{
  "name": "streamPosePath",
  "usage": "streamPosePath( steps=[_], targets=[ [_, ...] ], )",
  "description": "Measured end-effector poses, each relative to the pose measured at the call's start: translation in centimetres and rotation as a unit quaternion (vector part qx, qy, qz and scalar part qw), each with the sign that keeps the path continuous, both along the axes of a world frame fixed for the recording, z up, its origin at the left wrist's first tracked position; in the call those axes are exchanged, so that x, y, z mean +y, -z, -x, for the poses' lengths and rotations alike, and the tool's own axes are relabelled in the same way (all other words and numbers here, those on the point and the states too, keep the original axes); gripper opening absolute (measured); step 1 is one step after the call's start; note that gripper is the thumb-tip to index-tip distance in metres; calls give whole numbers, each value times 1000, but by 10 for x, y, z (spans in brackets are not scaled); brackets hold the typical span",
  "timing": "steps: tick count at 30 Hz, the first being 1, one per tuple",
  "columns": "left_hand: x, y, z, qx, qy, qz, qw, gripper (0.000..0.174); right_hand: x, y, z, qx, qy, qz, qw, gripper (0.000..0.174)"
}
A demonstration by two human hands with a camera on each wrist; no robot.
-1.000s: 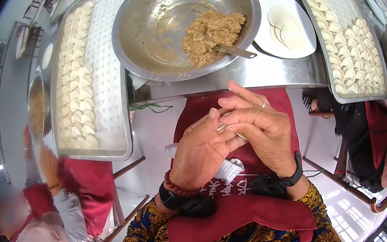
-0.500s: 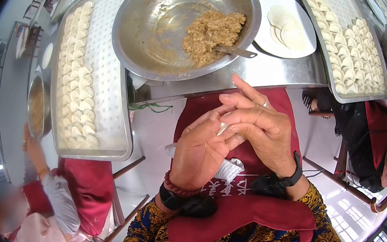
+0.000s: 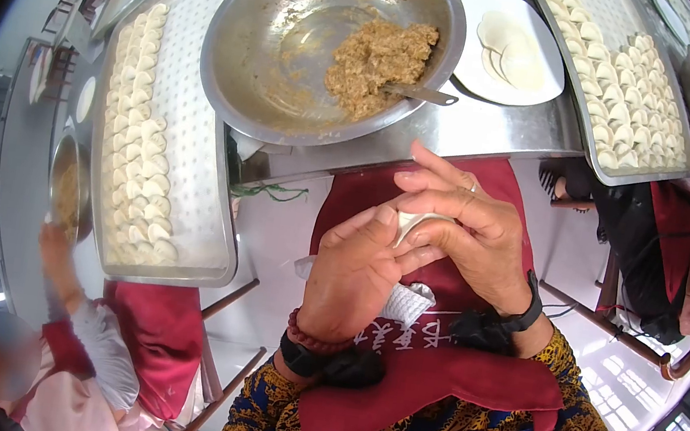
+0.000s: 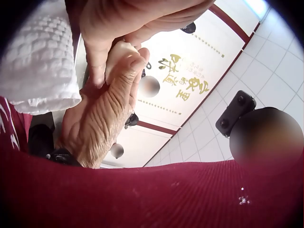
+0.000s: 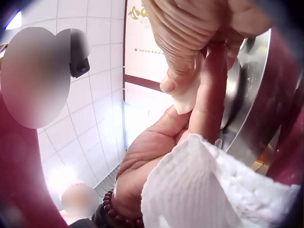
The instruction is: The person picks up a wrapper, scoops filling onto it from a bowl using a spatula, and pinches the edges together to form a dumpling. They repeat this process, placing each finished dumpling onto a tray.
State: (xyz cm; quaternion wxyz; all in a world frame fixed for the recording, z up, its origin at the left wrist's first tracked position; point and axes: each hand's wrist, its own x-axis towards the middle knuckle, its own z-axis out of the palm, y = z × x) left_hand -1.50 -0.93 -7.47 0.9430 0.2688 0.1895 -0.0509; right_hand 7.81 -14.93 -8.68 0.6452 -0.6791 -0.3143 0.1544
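A white dough dumpling (image 3: 419, 224) sits between both hands in front of the apron, its curved edge showing in the head view. My left hand (image 3: 353, 274) pinches it from the left, thumb against the near side. From the right, my right hand (image 3: 478, 225) grips the other side with thumb and index finger, its outer fingers extended. In the left wrist view the dumpling (image 4: 121, 56) shows pale between the fingers and a thumb. A smooth flap of the dumpling (image 5: 186, 99) appears in the right wrist view; fingers hide the rest.
A steel bowl (image 3: 249, 52) of brown filling with a spoon handle (image 3: 428, 94) stands ahead. Beside it, a white plate (image 3: 469, 74) carries several wrappers. Dumpling trays flank them, left (image 3: 198, 98) and right (image 3: 600, 168). White cloth (image 3: 409, 302) lies below my hands; other people work at both sides.
The hands have shifted slightly around the dumpling, and more of its white edge shows between the fingers. At the left, the other person's hands have moved near their bowl.
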Motion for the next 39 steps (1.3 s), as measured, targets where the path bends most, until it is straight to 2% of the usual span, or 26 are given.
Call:
streamPosePath(
  steps=[6,8,12,14,18,21,23,27,29,33,35,39],
  targets=[
    [-1,-1,1,-18,-1,-26,1000,42,0,6,0,6,-4,-47,999,9],
    [-1,-1,2,-14,-3,-23,1000,43,-2,3,-1,-62,-12,-5,998,7],
    [-3,-2,0,-23,-20,-6,1000,45,2,-1,-1,-78,-18,-12,997,11],
    [-1,-1,-1,-28,-20,-2,999,46,7,-8,2,9,39,-44,998,15],
    [-2,-4,-3,-28,-26,13,999,48,7,-2,2,6,36,-67,997,18],
    [-4,-1,-2,-41,-26,29,998,48,6,2,1,-20,22,-83,996,16],
    [-4,0,-2,-40,-26,25,999,48,2,3,-2,-85,6,-31,996,17],
    [-6,3,-2,-47,-24,26,998,47,4,0,-1,-117,13,-12,993,16],
    [-4,7,-3,-52,-26,43,997,47,10,-5,2,-116,70,-3,991,16],
    [-4,10,-4,-61,-37,75,995,47,14,-6,1,-123,119,-7,985,15],
    [-5,11,-3,-70,-35,81,994,47,8,-4,-4,-216,55,27,975,19],
    [-7,10,-3,-68,-28,87,994,49,5,-4,-5,-255,30,32,966,30]
  ],
)
